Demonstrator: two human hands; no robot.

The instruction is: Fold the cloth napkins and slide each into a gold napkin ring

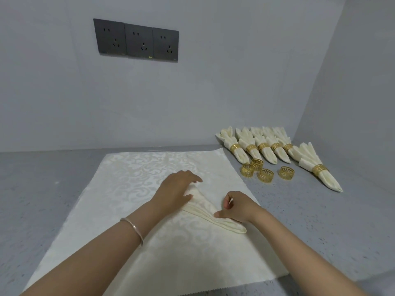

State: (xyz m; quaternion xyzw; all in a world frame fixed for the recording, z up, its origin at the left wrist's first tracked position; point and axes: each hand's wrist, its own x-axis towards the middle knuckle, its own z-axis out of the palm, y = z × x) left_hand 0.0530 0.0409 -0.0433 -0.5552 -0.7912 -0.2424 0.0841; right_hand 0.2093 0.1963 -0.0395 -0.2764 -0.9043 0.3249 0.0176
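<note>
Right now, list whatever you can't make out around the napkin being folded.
- Head view: napkin's wide end, hidden under the left hand.
- Head view: whether the right hand pinches it; its curled fingers hide the contact.
- Head view: cloth's near left corner, behind the left arm at the bottom edge.

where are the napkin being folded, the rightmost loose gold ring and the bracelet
napkin being folded (203, 207): head view, pleated middle
rightmost loose gold ring (286, 173): head view, patterned front band
bracelet (136, 230): head view, band across the wrist
</note>
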